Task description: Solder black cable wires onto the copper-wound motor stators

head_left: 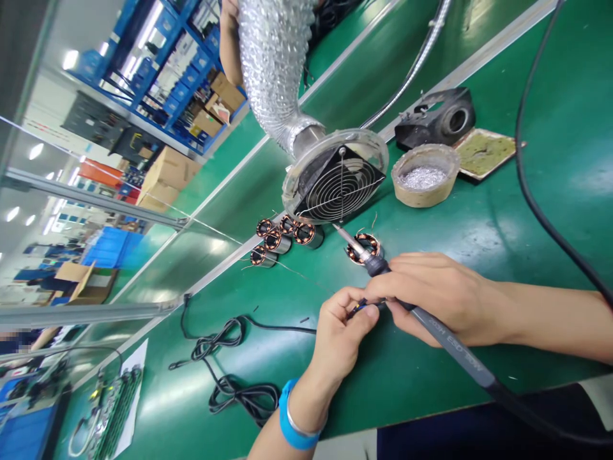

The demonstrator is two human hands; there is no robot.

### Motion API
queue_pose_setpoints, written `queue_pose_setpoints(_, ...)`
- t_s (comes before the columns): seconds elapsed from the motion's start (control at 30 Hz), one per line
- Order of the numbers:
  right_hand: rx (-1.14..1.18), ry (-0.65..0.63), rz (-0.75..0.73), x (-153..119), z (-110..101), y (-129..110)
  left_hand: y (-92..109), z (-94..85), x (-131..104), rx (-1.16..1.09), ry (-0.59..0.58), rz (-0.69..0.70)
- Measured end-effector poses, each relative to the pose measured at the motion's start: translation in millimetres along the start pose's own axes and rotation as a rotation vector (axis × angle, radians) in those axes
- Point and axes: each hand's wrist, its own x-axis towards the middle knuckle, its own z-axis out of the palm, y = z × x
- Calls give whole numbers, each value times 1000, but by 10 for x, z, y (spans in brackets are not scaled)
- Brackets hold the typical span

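My right hand [438, 294] is wrapped round a soldering iron [450, 348], its metal tip pointing up and left towards the fan. My left hand [342, 332], with a blue wristband, pinches the end of a black cable [282, 328]; small blue and yellow wires show between the fingertips. The fingers of both hands meet there, so part of the cable end is hidden. Just beyond the iron's shaft sits a copper-wound motor stator [371, 246]. Several more stators [272, 241] stand in a group to the left.
A round fume extractor fan [342, 185] on a silver duct [278, 70] hangs over the stators. To its right are a bowl of solder bits [424, 177], a sponge tray [486, 153] and a black iron stand [443, 118]. Coiled black cable [244, 396] lies at left; circuit boards [112, 409] lie farther left.
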Motion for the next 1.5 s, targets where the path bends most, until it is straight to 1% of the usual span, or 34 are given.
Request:
queue_pose_setpoints(0.2, 18, 4, 4, 3, 0, -13, 66, 37, -10, 121, 17, -4)
queue_pose_setpoints(0.3, 23, -3, 2, 4, -2, -6, 80, 25, -19, 136, 37, -5)
queue_pose_setpoints(0.5, 3, 3, -8, 12, -2, 3, 121, 40, -36, 152, 7, 3)
queue_pose_setpoints(0.73, 3, -1, -13, 22, -20, -9, 113, 17, -55, 229, 41, 21)
queue_pose_setpoints(0.83, -8, 3, -10, 25, -18, -20, 112, 4, -49, 184, 31, 37)
queue_pose_setpoints(0.97, -1, -2, -4, 32, -14, -22, 107, 11, -28, 101, -11, 29)
queue_pose_setpoints(1.17, 10, -2, -8, 27, 1, -10, 60, 44, -17, 138, 23, -24)
queue_pose_setpoints(1.37, 14, -27, 3, 11, -8, -4, 67, 39, -27, 137, -1, -7)
queue_pose_setpoints(1.5, 11, -12, -9, 24, -24, -6, 44, -25, -20, 9, 11, 11)
